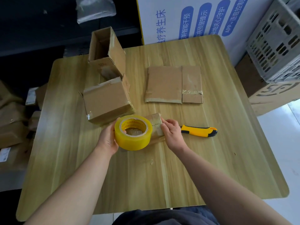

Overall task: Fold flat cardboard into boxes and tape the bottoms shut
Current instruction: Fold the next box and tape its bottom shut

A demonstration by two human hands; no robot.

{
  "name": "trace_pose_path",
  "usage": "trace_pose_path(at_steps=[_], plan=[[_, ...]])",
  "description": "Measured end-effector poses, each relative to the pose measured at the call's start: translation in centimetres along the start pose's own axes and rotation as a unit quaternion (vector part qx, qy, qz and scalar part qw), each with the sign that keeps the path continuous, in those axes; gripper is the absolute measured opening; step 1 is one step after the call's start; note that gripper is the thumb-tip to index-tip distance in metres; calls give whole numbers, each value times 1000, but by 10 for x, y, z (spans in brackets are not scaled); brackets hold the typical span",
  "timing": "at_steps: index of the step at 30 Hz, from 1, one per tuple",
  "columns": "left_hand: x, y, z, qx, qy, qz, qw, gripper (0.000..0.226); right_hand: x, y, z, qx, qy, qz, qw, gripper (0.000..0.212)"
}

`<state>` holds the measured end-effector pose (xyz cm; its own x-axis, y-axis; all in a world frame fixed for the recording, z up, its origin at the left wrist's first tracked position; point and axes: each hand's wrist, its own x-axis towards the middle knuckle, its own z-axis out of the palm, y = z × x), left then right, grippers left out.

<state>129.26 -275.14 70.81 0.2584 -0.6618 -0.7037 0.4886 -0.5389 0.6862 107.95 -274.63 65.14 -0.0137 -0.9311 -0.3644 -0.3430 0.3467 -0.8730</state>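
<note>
Looks like a stockroom packing corner: labelled cardboard parcels (11, 127) piled on the floor, a grey plastic crate (276, 46), a big printed product carton (194, 18), plus tape roll (133, 140) and utility knife (199, 131) on the counter (146, 176).

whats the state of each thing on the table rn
tape roll, held by left hand
small box, gripped by right hand
utility knife, lying unheld on table
tall box, upright, top open
middle box, folded up, on its side
flat cardboard, unfolded, lying flat
</note>
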Motion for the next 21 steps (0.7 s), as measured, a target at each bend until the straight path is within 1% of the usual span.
trace_pose_path(at_steps=[2, 4, 6, 8, 9, 10, 13, 16, 17, 18, 21], plan=[[0, 1, 0, -4, 5, -3, 1000, 24, 8, -3, -7, -4, 0, -13, 1000, 39], [-1, 2, 2, -7, 11, -7, 1000, 15, 14, -8, -5, 21, -35, -12, 999, 41], [-1, 2, 4, -4, 15, -10, 1000, 14, 16, -10, -1, 67, -67, 38, 995, 44], [-2, 1, 4, 2, 19, -13, 1000, 13, 14, -11, -2, 123, -74, 104, 984, 48], [-3, 1, 4, 3, 20, -16, 1000, 12, 11, -10, -6, 145, -70, 121, 980, 47], [-3, 2, 3, 4, 20, -19, 1000, 12, 9, -8, -10, 144, -58, 120, 981, 44], [-1, 2, 1, 0, 17, -23, 1000, 12, -7, 1, -21, 52, -1, 57, 997, 35], [-1, 0, 1, -4, 14, -13, 1000, 10, -32, 6, -17, 9, 78, 25, 997, 19], [-2, 0, 2, -6, 16, -11, 1000, 10, -39, 5, -15, 3, 97, 19, 995, 18], [-3, 0, 3, -7, 18, -7, 1000, 11, -43, 5, -12, -6, 103, 12, 995, 18], [-3, -2, 3, -7, 26, -1, 1000, 16, -48, 3, -6, -34, 76, -10, 996, 22]])
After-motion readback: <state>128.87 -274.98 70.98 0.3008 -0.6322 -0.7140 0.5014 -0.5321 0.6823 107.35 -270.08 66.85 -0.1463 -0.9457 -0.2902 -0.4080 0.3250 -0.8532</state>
